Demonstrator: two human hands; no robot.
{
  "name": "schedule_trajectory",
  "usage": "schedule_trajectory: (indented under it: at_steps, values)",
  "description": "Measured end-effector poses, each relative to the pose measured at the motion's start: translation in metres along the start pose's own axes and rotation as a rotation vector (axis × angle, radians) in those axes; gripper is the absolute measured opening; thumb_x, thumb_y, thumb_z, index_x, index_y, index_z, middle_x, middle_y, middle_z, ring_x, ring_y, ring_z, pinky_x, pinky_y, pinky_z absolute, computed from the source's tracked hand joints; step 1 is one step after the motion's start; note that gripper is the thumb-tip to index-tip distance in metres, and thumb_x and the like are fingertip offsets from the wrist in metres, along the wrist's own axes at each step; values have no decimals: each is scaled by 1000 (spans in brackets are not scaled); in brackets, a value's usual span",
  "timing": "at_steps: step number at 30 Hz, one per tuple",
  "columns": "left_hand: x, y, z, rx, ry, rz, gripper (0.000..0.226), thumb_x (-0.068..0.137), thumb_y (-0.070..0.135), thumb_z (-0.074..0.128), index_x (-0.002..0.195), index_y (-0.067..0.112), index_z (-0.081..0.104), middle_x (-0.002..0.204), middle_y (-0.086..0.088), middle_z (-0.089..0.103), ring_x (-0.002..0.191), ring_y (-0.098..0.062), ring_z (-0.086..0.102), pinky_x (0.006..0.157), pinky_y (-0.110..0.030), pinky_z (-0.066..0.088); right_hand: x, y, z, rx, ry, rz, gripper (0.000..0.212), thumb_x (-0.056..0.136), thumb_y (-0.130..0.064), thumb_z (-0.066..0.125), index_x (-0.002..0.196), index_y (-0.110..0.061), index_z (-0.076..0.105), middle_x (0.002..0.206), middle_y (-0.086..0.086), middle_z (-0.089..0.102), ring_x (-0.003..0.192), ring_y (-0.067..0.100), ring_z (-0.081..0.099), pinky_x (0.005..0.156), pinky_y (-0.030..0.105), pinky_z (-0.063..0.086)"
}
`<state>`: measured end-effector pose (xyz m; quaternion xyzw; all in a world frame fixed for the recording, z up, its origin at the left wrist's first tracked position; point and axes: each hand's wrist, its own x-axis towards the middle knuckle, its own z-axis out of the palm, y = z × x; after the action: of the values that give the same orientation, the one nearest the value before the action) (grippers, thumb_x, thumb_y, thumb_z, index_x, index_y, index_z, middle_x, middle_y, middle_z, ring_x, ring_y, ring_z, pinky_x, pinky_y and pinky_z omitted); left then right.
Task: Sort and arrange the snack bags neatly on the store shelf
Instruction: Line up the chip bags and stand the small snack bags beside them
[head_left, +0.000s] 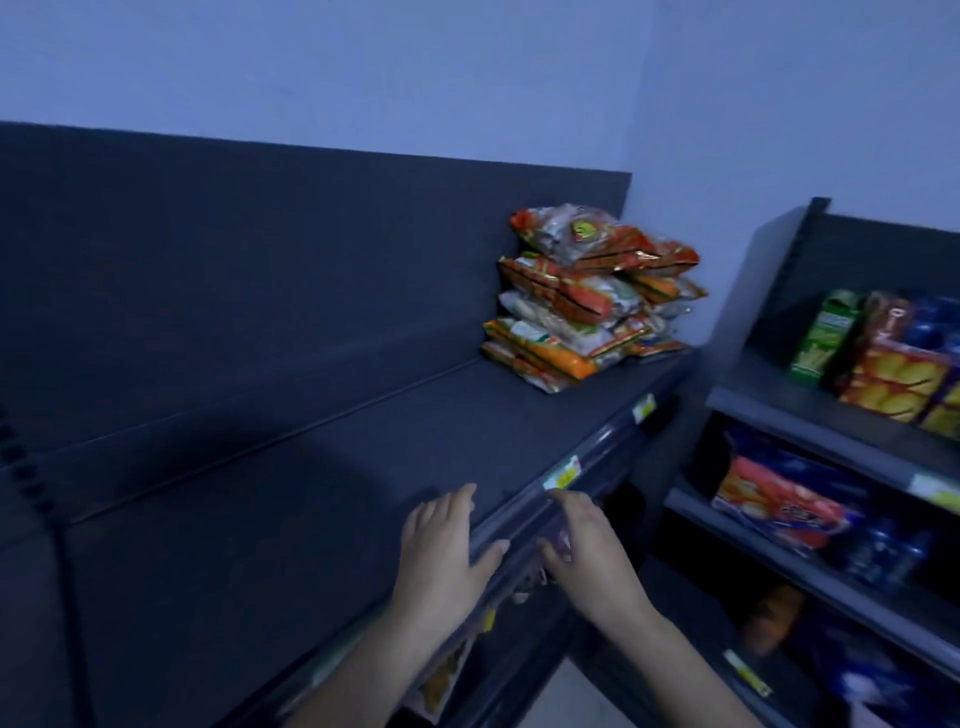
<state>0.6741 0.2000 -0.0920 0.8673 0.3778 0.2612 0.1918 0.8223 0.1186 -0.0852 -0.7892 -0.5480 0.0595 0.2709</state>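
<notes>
Snack bags (587, 301) piled in a loose stack at the far right end of the shelf (311, 467), well apart from either grip. Left hand (447, 551) flat on the front edge, right hand (592, 551) just beside it over the rail; both released, empty. Side rack (763, 291) holds boxes and packets, blurred; lower tiers too dark to read.

Scene is reading dim, with a blue cast throughout; the wall (363, 62) is showing as the brightest area. A soft dark shadow is lying across the shelf (467, 405) near its front edge. Blur is smearing the snack bags (587, 301) and the packets (893, 384) on the rack (779, 418) at right. Straight shelf lines are bowing toward the frame edges.
</notes>
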Motion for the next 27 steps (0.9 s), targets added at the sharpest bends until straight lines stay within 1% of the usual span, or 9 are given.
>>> schedule_trajectory:
  at_steps: [4, 7, 9, 11, 15, 19, 21, 23, 27]
  values:
    - [68, 50, 42, -37, -2, 45, 63, 91, 48, 51, 143, 20, 29, 132, 10, 46, 125, -10, 39, 109, -24, 20, 36, 61, -47, -35, 22, 8, 52, 89, -20, 59, 137, -16, 38, 127, -2, 46, 114, 13, 46, 91, 15, 32]
    - [108, 71, 65, -83, 4, 45, 61, 91, 46, 52, 143, 21, 29, 130, 12, 46, 124, -7, 39, 106, -21, 20, 65, 96, -69, -44, 37, -27, 52, 91, -23, 57, 137, -18, 36, 131, -4, 44, 121, 11, 41, 99, 17, 30]
    - [131, 76, 78, -108, 8, 29, 62, 91, 46, 52, 143, 21, 29, 129, 13, 46, 123, -6, 39, 104, -20, 19, 84, 114, -77, -42, 47, -47, 51, 91, -24, 56, 138, -20, 35, 132, -7, 42, 124, 10, 39, 102, 18, 29]
    - [153, 78, 88, -133, 12, -3, 63, 90, 47, 53, 143, 22, 30, 131, 13, 46, 124, -5, 38, 105, -21, 19, 104, 129, -81, -13, 50, -61, 50, 92, -25, 56, 137, -22, 35, 132, -9, 41, 125, 8, 38, 102, 16, 28]
    - [208, 75, 98, -148, 34, -44, 61, 91, 46, 53, 143, 23, 30, 132, 13, 46, 126, -6, 37, 106, -24, 21, 157, 150, -81, 13, 63, -90, 51, 92, -27, 56, 138, -24, 34, 135, -12, 38, 128, 6, 33, 105, 17, 27]
    - [274, 65, 106, -149, 70, -46, 52, 89, 44, 58, 134, 21, 43, 126, 9, 52, 122, -12, 44, 102, -31, 30, 222, 169, -83, 0, 72, -119, 51, 92, -26, 57, 138, -19, 36, 133, -5, 41, 126, 11, 37, 103, 17, 27]
    - [303, 60, 111, -147, 45, -72, 44, 87, 44, 59, 124, 22, 50, 120, 9, 54, 116, -13, 48, 97, -31, 34, 253, 179, -83, -6, 64, -104, 52, 90, -26, 58, 137, -16, 38, 131, -2, 43, 124, 14, 40, 104, 21, 31]
    - [325, 58, 116, -136, -22, -120, 42, 87, 44, 59, 121, 20, 49, 119, 8, 53, 115, -14, 47, 94, -30, 35, 277, 190, -80, -20, 31, -75, 53, 90, -27, 60, 136, -15, 38, 129, -1, 43, 123, 16, 40, 103, 24, 34]
    - [359, 53, 134, -115, -68, -201, 47, 85, 45, 61, 121, 19, 47, 120, 2, 51, 116, -19, 46, 95, -35, 38, 306, 213, -73, -5, 9, -52, 55, 89, -27, 61, 137, -17, 35, 131, -2, 41, 122, 13, 39, 101, 19, 31]
